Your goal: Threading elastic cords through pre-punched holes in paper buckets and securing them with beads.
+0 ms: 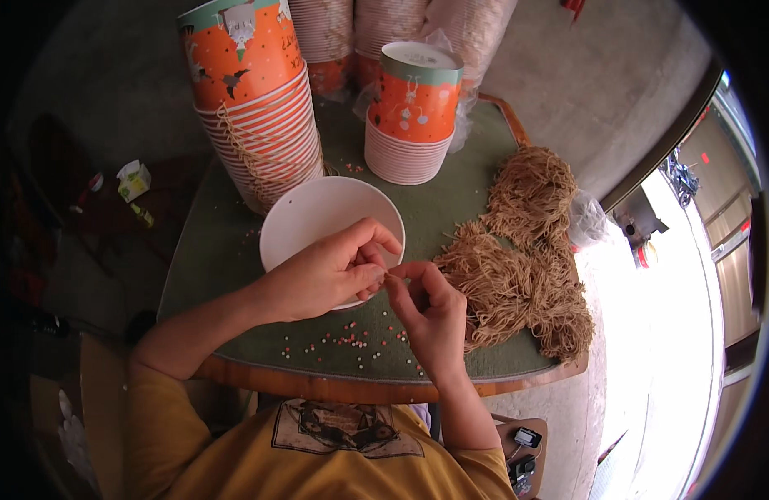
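Observation:
My left hand (322, 271) hangs over the front of a white round tub (297, 221), its thumb and forefinger pinched together. Close beside it, my right hand (432, 321) pinches too, and the fingertips of both almost meet at the tub's right rim. Whatever is between them is too small to make out. Small white, pink and red beads (351, 339) lie scattered on the green tabletop (209, 283) below my hands. To the right of my right hand spreads a heap of tan strings (518, 279), bundled in thick tufts.
A tall leaning stack of orange-and-white paper buckets (255, 108), with strings draped on it, stands behind the tub. Right of it is a shorter stack (413, 117). More wrapped stacks (393, 25) stand at the back. A wooden edge (318, 379) borders the table.

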A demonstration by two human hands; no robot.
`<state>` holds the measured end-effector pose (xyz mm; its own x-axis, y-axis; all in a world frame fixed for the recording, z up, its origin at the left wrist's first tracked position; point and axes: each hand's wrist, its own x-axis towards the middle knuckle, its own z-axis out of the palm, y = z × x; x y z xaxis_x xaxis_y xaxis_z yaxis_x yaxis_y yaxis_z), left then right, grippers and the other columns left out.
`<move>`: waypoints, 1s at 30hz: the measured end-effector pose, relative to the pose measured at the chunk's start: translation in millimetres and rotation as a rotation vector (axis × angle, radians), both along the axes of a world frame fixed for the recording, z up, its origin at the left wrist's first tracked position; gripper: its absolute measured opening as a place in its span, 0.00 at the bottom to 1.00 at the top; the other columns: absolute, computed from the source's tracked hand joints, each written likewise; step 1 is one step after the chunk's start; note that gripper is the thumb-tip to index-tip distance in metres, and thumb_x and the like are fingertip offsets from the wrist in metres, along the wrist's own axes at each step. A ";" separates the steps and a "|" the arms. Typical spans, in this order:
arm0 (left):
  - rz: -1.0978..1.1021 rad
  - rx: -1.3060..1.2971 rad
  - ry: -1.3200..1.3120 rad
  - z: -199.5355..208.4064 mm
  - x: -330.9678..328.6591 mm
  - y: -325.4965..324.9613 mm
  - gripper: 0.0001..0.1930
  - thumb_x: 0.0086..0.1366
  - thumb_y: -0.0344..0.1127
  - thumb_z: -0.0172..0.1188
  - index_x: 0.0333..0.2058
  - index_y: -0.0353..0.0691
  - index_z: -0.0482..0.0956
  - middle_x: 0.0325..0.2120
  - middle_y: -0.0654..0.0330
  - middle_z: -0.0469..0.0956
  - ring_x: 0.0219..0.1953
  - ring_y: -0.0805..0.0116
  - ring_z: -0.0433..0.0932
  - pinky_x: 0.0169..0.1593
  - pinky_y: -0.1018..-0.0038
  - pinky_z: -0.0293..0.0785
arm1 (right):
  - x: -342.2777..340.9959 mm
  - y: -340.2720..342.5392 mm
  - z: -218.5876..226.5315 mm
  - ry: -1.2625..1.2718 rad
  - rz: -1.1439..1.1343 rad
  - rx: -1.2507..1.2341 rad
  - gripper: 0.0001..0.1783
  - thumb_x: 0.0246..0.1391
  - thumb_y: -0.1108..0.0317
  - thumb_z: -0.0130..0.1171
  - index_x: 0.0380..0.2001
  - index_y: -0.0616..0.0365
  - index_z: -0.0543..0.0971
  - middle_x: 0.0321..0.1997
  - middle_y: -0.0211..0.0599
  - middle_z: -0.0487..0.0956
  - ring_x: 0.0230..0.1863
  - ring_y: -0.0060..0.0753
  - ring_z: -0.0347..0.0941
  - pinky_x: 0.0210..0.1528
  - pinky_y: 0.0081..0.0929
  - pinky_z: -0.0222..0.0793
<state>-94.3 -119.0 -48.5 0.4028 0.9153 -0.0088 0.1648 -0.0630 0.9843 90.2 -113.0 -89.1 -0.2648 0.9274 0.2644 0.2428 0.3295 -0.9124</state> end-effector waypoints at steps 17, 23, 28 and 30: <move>0.072 0.177 0.080 -6.6 -3.7 -4.7 0.09 0.63 0.23 0.57 0.42 0.36 0.71 0.37 0.61 0.69 0.37 0.76 0.73 0.40 0.76 0.72 | -8.4 -1.3 -5.8 0.167 -0.001 -0.082 0.06 0.55 0.72 0.62 0.28 0.60 0.75 0.18 0.23 0.73 0.21 0.09 0.63 0.25 0.13 0.63; 0.157 0.605 0.430 -6.0 0.2 -8.6 0.08 0.57 0.22 0.59 0.35 0.37 0.71 0.37 0.57 0.66 0.36 0.61 0.74 0.39 0.69 0.72 | -13.2 -6.3 -10.6 0.010 -0.063 0.195 0.07 0.51 0.74 0.64 0.29 0.57 0.74 0.19 0.29 0.73 0.19 0.20 0.67 0.23 0.20 0.65; 0.250 0.706 0.555 -6.3 6.4 -13.3 0.09 0.55 0.22 0.60 0.33 0.37 0.70 0.31 0.58 0.70 0.35 0.56 0.75 0.37 0.65 0.73 | -15.4 -6.9 -14.9 -0.124 -0.122 0.466 0.11 0.46 0.76 0.65 0.30 0.55 0.73 0.23 0.33 0.75 0.21 0.32 0.73 0.23 0.27 0.68; 0.268 0.699 0.514 -9.7 7.3 -14.1 0.09 0.55 0.22 0.60 0.33 0.37 0.70 0.30 0.58 0.72 0.33 0.57 0.76 0.36 0.66 0.73 | -16.6 -5.7 -17.4 -0.106 -0.121 0.561 0.10 0.45 0.77 0.66 0.29 0.56 0.75 0.19 0.30 0.71 0.18 0.26 0.67 0.22 0.22 0.65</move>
